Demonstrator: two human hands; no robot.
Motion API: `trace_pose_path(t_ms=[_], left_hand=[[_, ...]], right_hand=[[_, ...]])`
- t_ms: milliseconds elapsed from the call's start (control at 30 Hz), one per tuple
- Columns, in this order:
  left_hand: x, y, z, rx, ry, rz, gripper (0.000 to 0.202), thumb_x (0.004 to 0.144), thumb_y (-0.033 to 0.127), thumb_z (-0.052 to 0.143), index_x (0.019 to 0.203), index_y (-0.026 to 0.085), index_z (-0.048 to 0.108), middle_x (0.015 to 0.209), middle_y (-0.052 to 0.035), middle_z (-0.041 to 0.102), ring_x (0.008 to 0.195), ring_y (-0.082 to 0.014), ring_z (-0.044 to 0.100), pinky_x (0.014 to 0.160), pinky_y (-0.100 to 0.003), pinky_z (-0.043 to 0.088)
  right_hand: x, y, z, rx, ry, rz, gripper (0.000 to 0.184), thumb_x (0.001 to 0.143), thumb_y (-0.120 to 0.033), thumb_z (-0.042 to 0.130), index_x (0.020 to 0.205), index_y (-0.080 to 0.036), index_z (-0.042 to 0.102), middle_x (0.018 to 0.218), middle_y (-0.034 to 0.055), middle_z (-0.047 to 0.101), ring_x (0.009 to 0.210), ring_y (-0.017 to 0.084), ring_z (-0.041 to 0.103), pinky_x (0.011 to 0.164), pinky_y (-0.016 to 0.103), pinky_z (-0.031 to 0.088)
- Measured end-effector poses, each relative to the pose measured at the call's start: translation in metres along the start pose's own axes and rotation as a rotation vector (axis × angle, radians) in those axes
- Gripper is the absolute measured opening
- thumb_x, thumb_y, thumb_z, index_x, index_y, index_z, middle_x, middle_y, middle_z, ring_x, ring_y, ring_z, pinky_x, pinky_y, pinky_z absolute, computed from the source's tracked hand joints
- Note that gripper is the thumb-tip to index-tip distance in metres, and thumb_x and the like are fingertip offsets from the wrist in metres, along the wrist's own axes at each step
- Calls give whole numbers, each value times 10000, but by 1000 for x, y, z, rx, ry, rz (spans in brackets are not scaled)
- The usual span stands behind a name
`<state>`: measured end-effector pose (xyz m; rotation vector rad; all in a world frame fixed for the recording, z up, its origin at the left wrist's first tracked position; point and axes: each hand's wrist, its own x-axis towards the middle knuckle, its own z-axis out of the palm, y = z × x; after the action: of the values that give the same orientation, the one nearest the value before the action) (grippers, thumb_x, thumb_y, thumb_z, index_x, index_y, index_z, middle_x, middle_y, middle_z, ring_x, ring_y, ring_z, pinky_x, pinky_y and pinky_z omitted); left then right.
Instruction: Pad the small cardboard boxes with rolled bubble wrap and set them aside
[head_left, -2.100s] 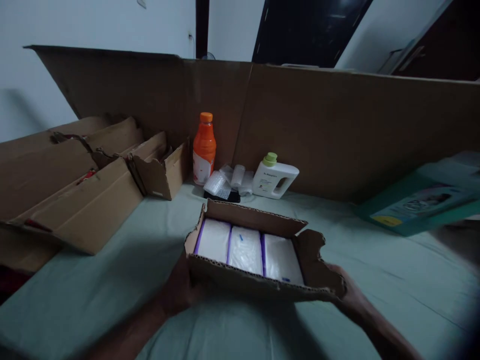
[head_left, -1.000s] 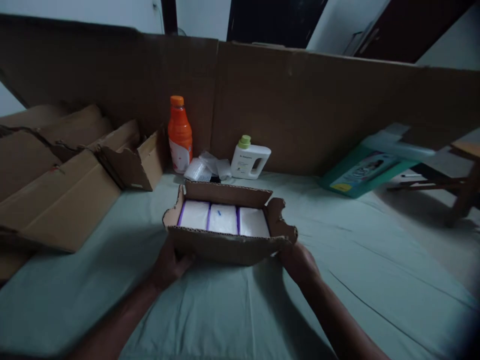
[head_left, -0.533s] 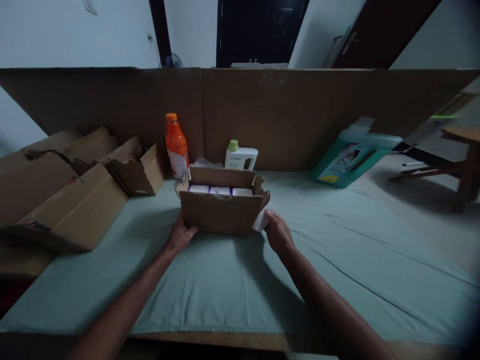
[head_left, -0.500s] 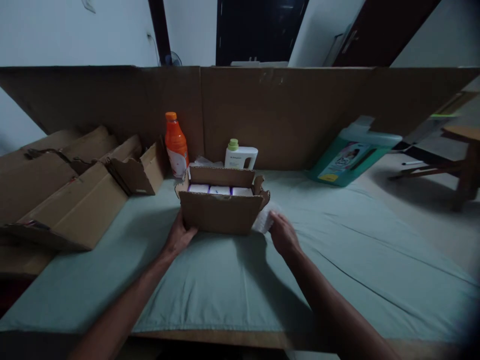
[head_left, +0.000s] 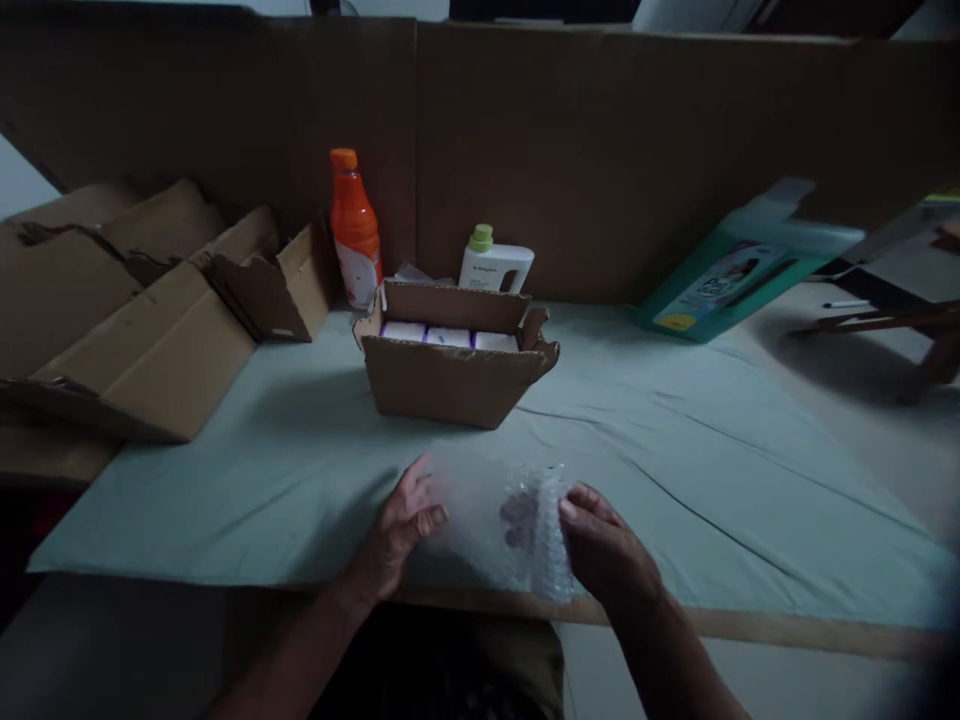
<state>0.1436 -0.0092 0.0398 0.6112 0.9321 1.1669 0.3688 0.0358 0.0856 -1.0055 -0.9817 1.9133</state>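
Observation:
A clear sheet of bubble wrap (head_left: 553,545) hangs over the front part of the table, stretched between both hands and bunched at its right end. My right hand (head_left: 611,545) is closed on that bunched end, with some fingertips showing through the plastic. At the hazy left edge, my left hand (head_left: 397,530) has its thumb in front and its fingers partly behind the sheet. Just beyond the hands stands an open cardboard box (head_left: 442,385), apart from both of them. Inside it sit white packs (head_left: 450,338) with purple edges, in a row.
Several open cardboard boxes (head_left: 180,345) line the left side. Behind the middle box stand an orange bottle (head_left: 355,235) and a white bottle (head_left: 495,268) with a green cap. A large green jug (head_left: 739,270) leans at right. A tall cardboard panel (head_left: 600,160) closes off the back.
My left hand has left the box and come to the sheet's left edge. My right hand has drawn the bubble wrap from beside the box toward me. The view has tilted down.

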Motion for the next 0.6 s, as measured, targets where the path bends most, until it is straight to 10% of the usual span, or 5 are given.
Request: trace_pose_path(t_ms=[167,333,600], left_hand=[[-2,17,-13,5,79,-56,497,622,457,868,982,141,735,830,-61,729,733,-193,664,707,-288,526],[-3,13,-35,213,243,74,375,704,421,809,934,134,736,796,-26,712,699,-136,612,688,-232,492],[-4,18,-44,517,267,56,367,727,426,691,963,146,700,800,-20,688,725,-170,608,693,-256,492]], right_hand=[[24,17,0,-45,56,28,388,710,-508,813,926,-205,705,814,60,743,675,193,680,612,283,512],[10,24,-21,-472,443,-394,296,887,-449,679,1088,-232,679,1196,96,706,1067,233,663,831,328,531],[41,48,54,-1269,-188,-630,268,962,-238,546,1206,-226,656,1322,113,661,1206,255,611,1002,446,493]])
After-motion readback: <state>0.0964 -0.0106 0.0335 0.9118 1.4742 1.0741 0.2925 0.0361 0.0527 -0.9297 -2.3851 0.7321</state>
